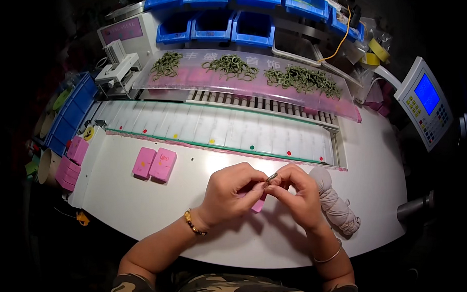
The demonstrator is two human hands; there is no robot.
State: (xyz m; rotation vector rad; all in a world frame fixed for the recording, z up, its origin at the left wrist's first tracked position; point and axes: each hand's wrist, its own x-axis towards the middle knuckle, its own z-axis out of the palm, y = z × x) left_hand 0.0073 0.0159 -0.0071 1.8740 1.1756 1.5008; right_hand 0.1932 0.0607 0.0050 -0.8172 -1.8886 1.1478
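Note:
In front of my chest both hands meet above the table. My left hand point(228, 189) and my right hand point(299, 199) are closed in pinches on one small dark greenish band-like piece point(272, 176), tilted between the fingertips. The fingers cover part of it, so its full shape cannot be made out. Beneath the hands is a pink mould block point(258, 205), mostly hidden by my left hand. Two more pink mould blocks point(162, 165) sit side by side to the left. Right of my right hand lies a bundled grey cloth point(339, 209).
A rack of white plates point(193, 126) with coloured dots spans the table behind my hands. Heaps of green ring-shaped pieces point(231, 67) rest on a translucent sheet point(194, 77) beyond. Blue bins point(212, 29) stand at the back, a control panel point(425, 104) at right, stacked pink blocks point(69, 172) at left.

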